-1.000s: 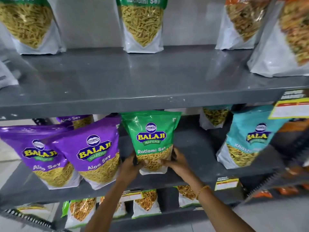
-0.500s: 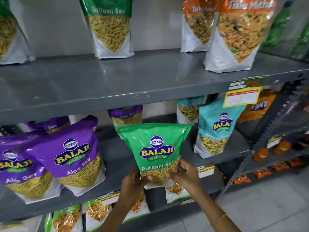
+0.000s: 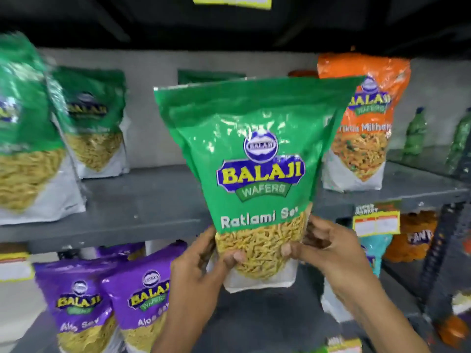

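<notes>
A green Ratlami Sev pouch [image 3: 257,154] stands upright in the air in front of the grey upper shelf [image 3: 142,200]. My left hand [image 3: 201,266] grips its lower left corner, thumb on the front window. My right hand [image 3: 328,248] grips its lower right edge, fingers curled round the side. The pouch's base hangs below the shelf's front edge and touches nothing.
Two more green pouches [image 3: 25,138] stand on the upper shelf at left, an orange Tikha Mitha pouch [image 3: 362,128] at right. Purple Aloo Sev pouches [image 3: 142,299] sit on the shelf below. Green bottles [image 3: 415,133] stand far right. A price tag [image 3: 376,220] hangs on the shelf edge.
Both hands have lifted the green pouch from the lower shelf up to the level of the upper shelf. The view has swung upward and closer.
</notes>
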A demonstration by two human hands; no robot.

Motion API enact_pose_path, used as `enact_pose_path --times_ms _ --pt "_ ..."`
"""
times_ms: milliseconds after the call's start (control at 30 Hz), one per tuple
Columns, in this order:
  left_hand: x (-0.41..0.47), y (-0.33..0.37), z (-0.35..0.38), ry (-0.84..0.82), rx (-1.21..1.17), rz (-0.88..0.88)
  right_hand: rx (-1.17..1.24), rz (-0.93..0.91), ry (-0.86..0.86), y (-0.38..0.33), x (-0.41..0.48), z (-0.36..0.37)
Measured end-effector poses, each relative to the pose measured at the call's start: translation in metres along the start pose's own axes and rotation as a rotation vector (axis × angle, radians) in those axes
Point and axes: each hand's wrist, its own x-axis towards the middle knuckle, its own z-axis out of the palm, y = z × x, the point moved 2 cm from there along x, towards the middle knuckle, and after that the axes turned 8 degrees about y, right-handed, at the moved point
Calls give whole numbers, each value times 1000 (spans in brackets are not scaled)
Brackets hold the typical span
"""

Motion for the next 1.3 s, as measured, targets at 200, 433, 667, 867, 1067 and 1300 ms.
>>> enact_pose_path --times_ms 200,433,667,867,1067,1300 --pt "76 39 -8 15 -1 162 67 -123 4 -49 63 34" --pt "163 1 -16 -1 151 69 -6 -54 81 -27 134 80" --pt "182 -20 -15 -2 218 -2 -154 -46 108 3 165 86" --pt "183 -31 -25 -220 347 -149 -213 41 20 11 172 75" --pt "178 -38 -25 -221 396 -202 -234 116 -135 14 163 81" --pt "169 -30 -23 -238 438 -192 -250 123 -143 5 152 74"
